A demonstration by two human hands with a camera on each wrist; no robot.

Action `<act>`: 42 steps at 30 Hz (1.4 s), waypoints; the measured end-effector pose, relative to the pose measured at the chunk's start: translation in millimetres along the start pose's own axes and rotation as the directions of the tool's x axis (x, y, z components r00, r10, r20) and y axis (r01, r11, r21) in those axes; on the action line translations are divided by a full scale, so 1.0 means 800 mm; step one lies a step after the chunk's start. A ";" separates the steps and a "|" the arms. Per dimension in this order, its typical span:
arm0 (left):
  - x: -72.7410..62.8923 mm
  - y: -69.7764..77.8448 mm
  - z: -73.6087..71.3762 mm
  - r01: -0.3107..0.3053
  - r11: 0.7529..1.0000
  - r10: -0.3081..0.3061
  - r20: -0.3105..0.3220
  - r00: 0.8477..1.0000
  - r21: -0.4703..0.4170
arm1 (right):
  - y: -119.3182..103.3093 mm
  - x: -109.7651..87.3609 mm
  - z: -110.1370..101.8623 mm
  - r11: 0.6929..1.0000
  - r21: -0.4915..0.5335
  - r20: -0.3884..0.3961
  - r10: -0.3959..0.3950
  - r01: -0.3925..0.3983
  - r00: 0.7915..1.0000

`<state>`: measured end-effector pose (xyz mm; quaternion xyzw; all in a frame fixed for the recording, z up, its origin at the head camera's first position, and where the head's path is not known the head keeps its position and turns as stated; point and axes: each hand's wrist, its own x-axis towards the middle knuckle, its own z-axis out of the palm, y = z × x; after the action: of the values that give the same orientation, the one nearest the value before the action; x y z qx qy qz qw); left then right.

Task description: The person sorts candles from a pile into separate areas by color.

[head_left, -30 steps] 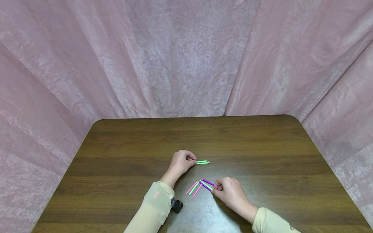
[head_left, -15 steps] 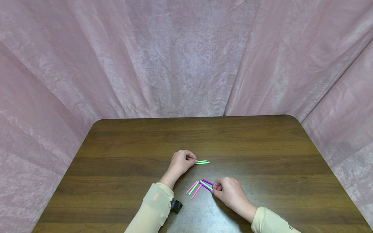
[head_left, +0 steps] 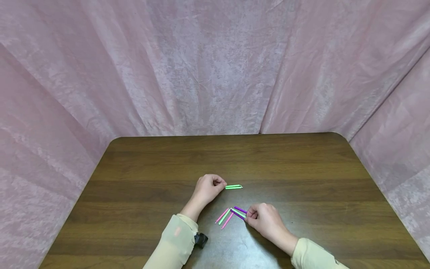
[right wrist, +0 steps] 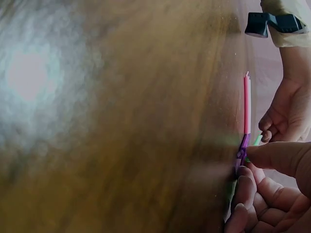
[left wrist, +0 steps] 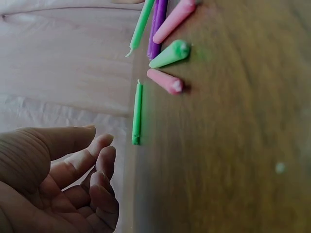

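Observation:
Two green candles (head_left: 233, 186) lie side by side on the table in the head view. My left hand (head_left: 209, 188) is just left of them, fingers loosely bent; in the left wrist view its fingertips are apart from the green candle (left wrist: 138, 112). Lower right, my right hand (head_left: 266, 222) pinches the near ends of two purple candles (head_left: 237, 214) and a green one between them. In the right wrist view the thumb (right wrist: 272, 156) covers part of the purple candle (right wrist: 242, 148). Two pink candles (head_left: 227, 221) and a green candle (head_left: 224, 217) fan out to the left, their upper ends meeting the purple ones.
The brown wooden table (head_left: 151, 160) has rounded far corners. Pink curtains (head_left: 215, 67) hang behind it and along both sides. A black wrist camera (head_left: 201, 240) sticks out from the left sleeve, low over the table.
My left fingers have come off the two green candles and moved slightly left, leaving the candles' left ends showing. The right hand and the fanned candles look unchanged.

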<state>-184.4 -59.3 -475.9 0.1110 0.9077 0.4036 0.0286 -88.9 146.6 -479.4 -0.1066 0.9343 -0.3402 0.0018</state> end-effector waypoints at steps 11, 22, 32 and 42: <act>-0.012 -0.001 -0.006 0.011 1.000 -0.011 0.003 1.000 -0.024 | 0.002 0.004 -0.006 1.000 0.028 -0.012 0.009 -0.008 1.000; -0.020 -0.002 -0.006 -0.005 0.999 0.007 0.028 1.000 -0.051 | 0.005 0.005 -0.012 0.996 0.077 -0.019 0.050 -0.049 0.999; -0.030 0.002 -0.006 -0.013 0.998 0.016 0.050 0.999 -0.063 | 0.009 0.008 -0.015 0.981 0.174 0.003 0.087 -0.086 0.996; -0.039 0.005 -0.005 -0.019 0.996 0.024 0.065 0.998 -0.083 | 0.014 0.012 -0.018 0.976 0.201 0.001 0.089 -0.088 0.996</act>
<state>-153.6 -67.1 -471.6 0.1328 0.8877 0.4370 0.0588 -101.3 162.8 -474.8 -0.0628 0.8991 -0.4326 0.0240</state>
